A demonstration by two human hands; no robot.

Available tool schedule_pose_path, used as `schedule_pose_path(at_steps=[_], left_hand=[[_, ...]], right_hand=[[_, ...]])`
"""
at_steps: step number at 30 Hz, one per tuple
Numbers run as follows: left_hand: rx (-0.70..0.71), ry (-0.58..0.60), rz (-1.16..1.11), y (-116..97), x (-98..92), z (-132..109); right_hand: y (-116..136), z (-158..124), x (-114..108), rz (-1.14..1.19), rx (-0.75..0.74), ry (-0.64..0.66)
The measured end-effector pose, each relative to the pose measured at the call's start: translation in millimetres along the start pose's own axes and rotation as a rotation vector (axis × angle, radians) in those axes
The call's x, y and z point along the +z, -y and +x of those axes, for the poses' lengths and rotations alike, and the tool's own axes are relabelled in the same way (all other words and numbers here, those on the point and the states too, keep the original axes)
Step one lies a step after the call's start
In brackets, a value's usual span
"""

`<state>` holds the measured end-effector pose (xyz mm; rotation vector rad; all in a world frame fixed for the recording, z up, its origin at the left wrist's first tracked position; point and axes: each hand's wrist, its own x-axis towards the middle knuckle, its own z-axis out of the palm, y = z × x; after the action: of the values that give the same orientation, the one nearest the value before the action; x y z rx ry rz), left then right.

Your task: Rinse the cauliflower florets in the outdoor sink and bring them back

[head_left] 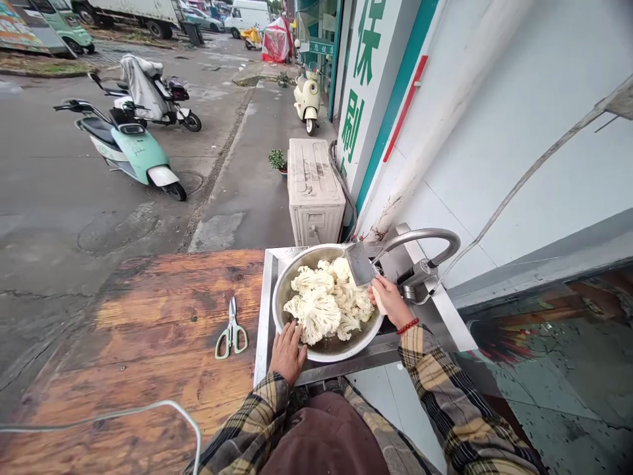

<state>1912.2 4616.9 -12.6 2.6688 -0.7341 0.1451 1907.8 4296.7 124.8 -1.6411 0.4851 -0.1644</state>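
A wide metal bowl [341, 356] sits in the sink, heaped with pale cauliflower pieces [316, 310]. My left hand [287, 353] is at the bowl's near left rim, its fingers over the edge beside the cauliflower and its thumb apart. In my right hand [390, 302] is a cleaver [360, 264], gripped by its light-coloured handle. The cleaver's broad grey blade is tilted over the bowl's far right side, by the cauliflower. Part of the handle is hidden by my fingers.
Left of the sink [266, 303], green-handled scissors [231, 333] lie on a wooden table [163, 330]. A curved faucet [425, 234] stands behind my right hand. A pale cable [123, 412] crosses the table. Beyond are a boxy metal unit [316, 178] and parked scooters [133, 148].
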Motion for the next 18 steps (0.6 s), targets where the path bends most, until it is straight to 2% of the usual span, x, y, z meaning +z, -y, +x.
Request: schedule_pose_path(at_steps=[3,6,10,12,14,16,18], left_hand=[[-0.02,-0.001,-0.004,-1.4,-0.8,-1.3],[-0.029,-0.004,-0.015,-1.8,0.7,-2.5],[-0.046,-0.003,-0.034,-2.9,1.8,-3.8],[-0.052,0.001,-0.044,-4.0,1.1,-4.2],[-0.049,0.004,-0.055,-5.2,-0.2,-4.4],[-0.045,0.004,-0.064,-6.0,-1.4,-4.3],[-0.045,0.005,-0.073,-6.4,-2.1,-4.4]], right_hand=[[10.4,-23.1,-9.2,-0.47,-0.27,-0.015],[20.7,-38.3,-20.1,-0.901,-0.537,-0.087],[27.9,-31.6,-29.2,-1.182,-0.623,-0.126],[29.2,-24.2,-26.2,-1.17,-0.599,-0.097],[31.2,-21.0,-13.0,-1.009,-0.546,-0.047],[35.3,-23.7,13.4,-0.769,-0.461,0.052],[40.6,-29.7,52.7,-0.571,-0.371,0.227]])
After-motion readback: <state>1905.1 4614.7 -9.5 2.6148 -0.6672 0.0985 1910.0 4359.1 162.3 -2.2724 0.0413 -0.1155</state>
